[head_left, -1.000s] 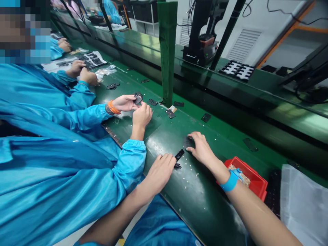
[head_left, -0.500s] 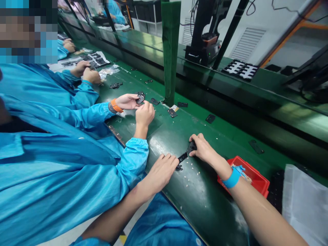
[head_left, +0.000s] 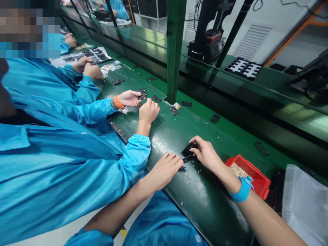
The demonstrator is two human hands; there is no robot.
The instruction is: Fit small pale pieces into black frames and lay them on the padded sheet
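Note:
My left hand [head_left: 167,169] lies over the near end of a narrow black strip [head_left: 188,158], its fingers pressed together on it. With fingers closed, my right hand [head_left: 203,152] grips a flat black plate [head_left: 189,149] just beyond the strip. The plate and strip overlap or sit very close; whether they touch is unclear. Small black parts [head_left: 182,168] lie beside my left fingertips, and several tiny pale pieces are scattered on the green tabletop [head_left: 197,191].
A red bin [head_left: 258,182] with pale pieces is by my right forearm, beside a translucent bag [head_left: 303,205]. Black parts [head_left: 214,118] lie along the back near a green post [head_left: 174,51]. At left, a co-worker's hands [head_left: 148,111] work close to mine.
The black plate in my right hand has turned flatter and now shows a broad face near the strip. The co-worker's hands have moved apart. The whole view has shifted slightly.

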